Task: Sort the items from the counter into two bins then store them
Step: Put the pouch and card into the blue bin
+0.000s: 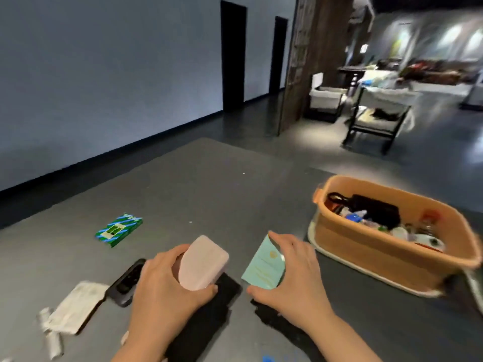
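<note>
Hands: left grips pink case, right teal box.

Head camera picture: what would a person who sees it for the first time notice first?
Probably the two hands low in the middle: the left hand grips a pale pink case, and the right hand holds a light teal box beside it. Next, the orange bin at the right, already filled with small items. A green striped packet lies alone on the grey counter at the left.
</note>
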{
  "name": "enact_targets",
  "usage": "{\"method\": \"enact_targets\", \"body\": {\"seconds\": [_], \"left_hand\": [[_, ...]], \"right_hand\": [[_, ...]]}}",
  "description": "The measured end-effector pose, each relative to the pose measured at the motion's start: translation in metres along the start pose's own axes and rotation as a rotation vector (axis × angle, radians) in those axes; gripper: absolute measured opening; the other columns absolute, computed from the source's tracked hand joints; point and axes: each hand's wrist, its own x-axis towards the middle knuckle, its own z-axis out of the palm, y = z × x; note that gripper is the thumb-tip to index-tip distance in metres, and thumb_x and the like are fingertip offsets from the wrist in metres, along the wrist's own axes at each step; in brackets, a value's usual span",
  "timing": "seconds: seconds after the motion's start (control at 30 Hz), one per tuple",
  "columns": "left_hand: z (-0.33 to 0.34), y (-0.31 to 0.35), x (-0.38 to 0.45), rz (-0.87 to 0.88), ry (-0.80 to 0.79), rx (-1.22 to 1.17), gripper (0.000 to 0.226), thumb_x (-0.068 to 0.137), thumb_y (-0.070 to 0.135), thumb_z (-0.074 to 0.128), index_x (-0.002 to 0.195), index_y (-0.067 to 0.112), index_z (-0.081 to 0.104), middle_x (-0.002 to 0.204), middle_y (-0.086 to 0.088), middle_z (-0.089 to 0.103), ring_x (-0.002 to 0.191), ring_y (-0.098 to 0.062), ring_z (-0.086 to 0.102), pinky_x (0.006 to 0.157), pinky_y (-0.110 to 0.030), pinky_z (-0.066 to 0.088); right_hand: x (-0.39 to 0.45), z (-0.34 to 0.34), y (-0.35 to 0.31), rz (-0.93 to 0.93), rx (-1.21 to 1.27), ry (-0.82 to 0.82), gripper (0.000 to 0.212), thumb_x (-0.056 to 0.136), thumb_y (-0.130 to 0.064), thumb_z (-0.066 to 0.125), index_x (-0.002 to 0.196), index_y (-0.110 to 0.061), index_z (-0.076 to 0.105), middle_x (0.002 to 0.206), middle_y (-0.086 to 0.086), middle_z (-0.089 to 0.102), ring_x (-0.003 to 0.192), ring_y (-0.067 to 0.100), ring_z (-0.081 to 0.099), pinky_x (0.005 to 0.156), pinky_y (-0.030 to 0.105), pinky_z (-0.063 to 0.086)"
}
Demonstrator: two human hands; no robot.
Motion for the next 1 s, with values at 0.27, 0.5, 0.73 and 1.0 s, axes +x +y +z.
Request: {"method": "enact_targets", "body": {"seconds": [0.27,0.5,0.73,1.0], "left_hand": [[0.134,0.133,-0.026,0.288,-0.369,-0.13,0.078,0.03,0.062,0.075,0.102,0.054,0.048,0.094,0.027,0.053,0.092,-0.002,0.042,0.072,-0.027,0.039],[0.218,0.251,-0.083,0.332,-0.48,-0.354,0.086,0.03,0.048,0.093,0.104,0.054,0.05,0.103,0.031,0.053,0.099,-0.004,0.051,0.09,-0.047,0.052],[0.289,0.358,-0.109,0.527,-0.438,-0.315,0.086,0.036,0.058,0.084,0.112,0.052,0.044,0.098,0.03,0.044,0.098,-0.003,0.043,0.078,-0.027,0.039],[0.373,0.457,-0.086,0.705,-0.542,-0.183,0.083,0.036,0.063,0.074,0.114,0.041,0.055,0.101,0.025,0.053,0.095,-0.002,0.049,0.076,-0.023,0.04]], "right_hand": [[-0.082,-0.129,0.098,0.293,-0.146,0.308,0.099,0.05,-0.063,0.073,0.137,-0.04,0.032,0.131,-0.021,0.035,0.124,0.005,0.026,0.106,0.029,0.033],[-0.147,-0.232,0.188,0.365,-0.185,0.462,0.095,0.047,-0.068,0.068,0.133,-0.044,0.035,0.126,-0.026,0.032,0.121,0.0,0.023,0.103,0.026,0.033],[-0.185,-0.338,0.285,0.429,-0.215,0.603,0.09,0.05,-0.052,0.078,0.133,-0.037,0.045,0.126,-0.019,0.042,0.119,0.004,0.028,0.1,0.025,0.031],[-0.168,-0.4,0.364,0.437,-0.223,0.618,0.089,0.048,-0.054,0.079,0.13,-0.037,0.046,0.125,-0.02,0.042,0.117,0.005,0.028,0.103,0.034,0.036]]}}
